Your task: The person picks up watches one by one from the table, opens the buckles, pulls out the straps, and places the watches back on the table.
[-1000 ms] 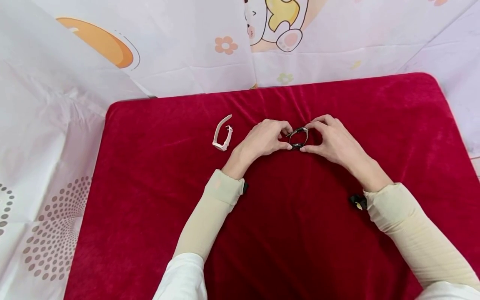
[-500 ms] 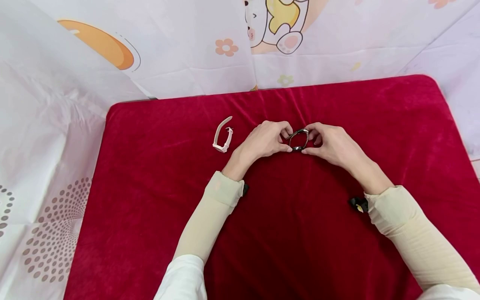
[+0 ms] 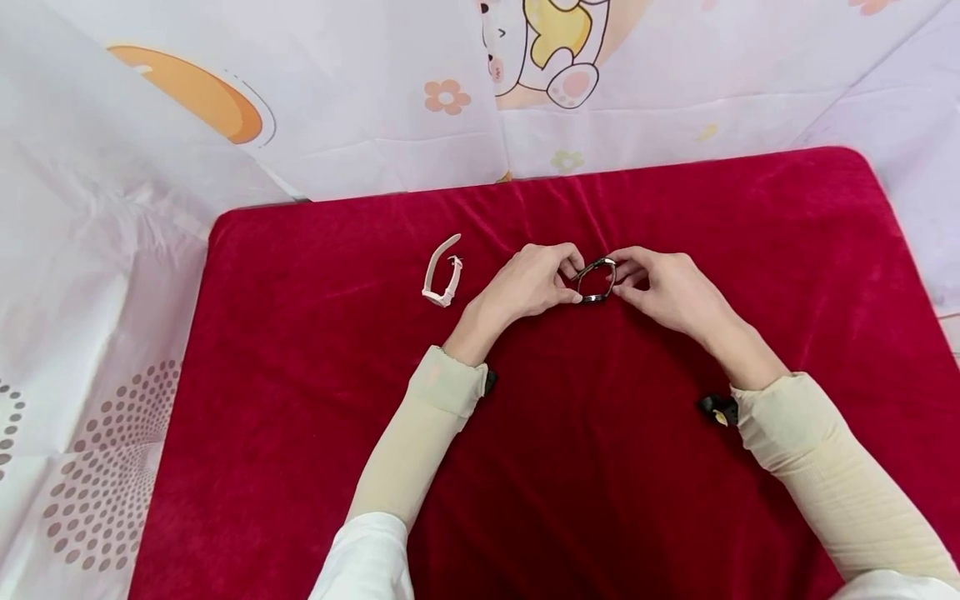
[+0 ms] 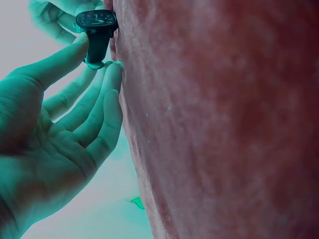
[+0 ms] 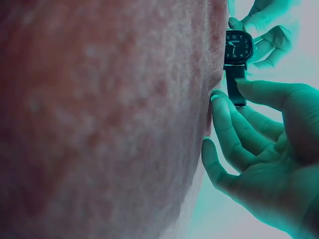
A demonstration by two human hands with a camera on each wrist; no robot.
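Both hands hold a dark watch (image 3: 596, 280) just above the red worktop (image 3: 300, 400), slightly above the centre of the head frame. The left hand (image 3: 525, 283) pinches one strap end between thumb and fingertips. The right hand (image 3: 667, 287) pinches the opposite side in the same manner; its remaining fingers are loosely curled.

**Orientation.** The watch forms a closed loop. In the head view the loop opening faces the camera, and its long axis runs roughly left to right between the two hands. In the left wrist view the dial (image 4: 97, 19) is at the upper left of the frame, with the strap (image 4: 97, 45) descending from it toward the thumb.

**Risks.**
- Grip is by fingertips only. Uneven pull from either hand could let the strap slip out.
- If one hand lets go, the loop may twist or drop onto the worktop.

A white strap (image 3: 442, 279) lies apart, left of the hands.
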